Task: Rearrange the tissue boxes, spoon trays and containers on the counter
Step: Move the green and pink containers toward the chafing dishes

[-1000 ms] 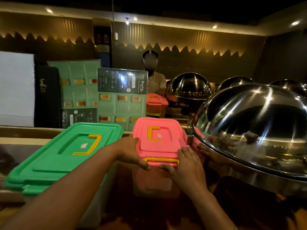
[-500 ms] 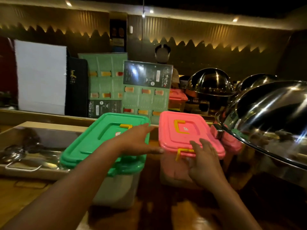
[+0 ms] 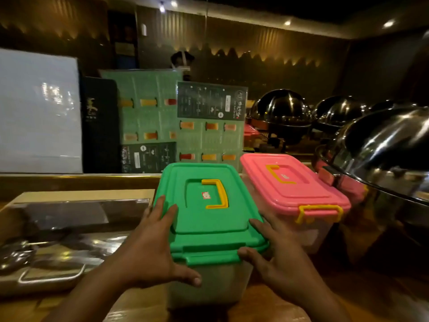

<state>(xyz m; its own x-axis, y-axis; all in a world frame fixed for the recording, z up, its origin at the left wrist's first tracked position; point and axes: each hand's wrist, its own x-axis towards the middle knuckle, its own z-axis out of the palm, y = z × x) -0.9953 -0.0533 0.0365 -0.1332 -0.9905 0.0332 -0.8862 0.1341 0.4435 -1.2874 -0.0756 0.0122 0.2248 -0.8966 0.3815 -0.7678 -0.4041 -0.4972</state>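
Note:
A clear container with a green lid (image 3: 206,214) and a yellow handle stands on the wooden counter in front of me. My left hand (image 3: 153,247) presses against its left near corner, fingers on the lid's edge and thumb on the front wall. My right hand (image 3: 276,254) clasps its right near corner the same way. Just to the right stands a clear container with a pink lid (image 3: 294,184) and a yellow front latch; neither hand touches it. A steel spoon tray (image 3: 53,259) with dark ladles lies at the left.
Large steel chafing-dish domes (image 3: 380,145) crowd the right side, close to the pink-lidded container. Green menu boards (image 3: 209,126), a dark board and a white panel (image 3: 39,112) stand behind the counter ledge. A person stands far behind the boards.
Both hands left the pink-lidded container and moved left onto the green-lidded one. The view turned left, bringing the spoon tray into sight.

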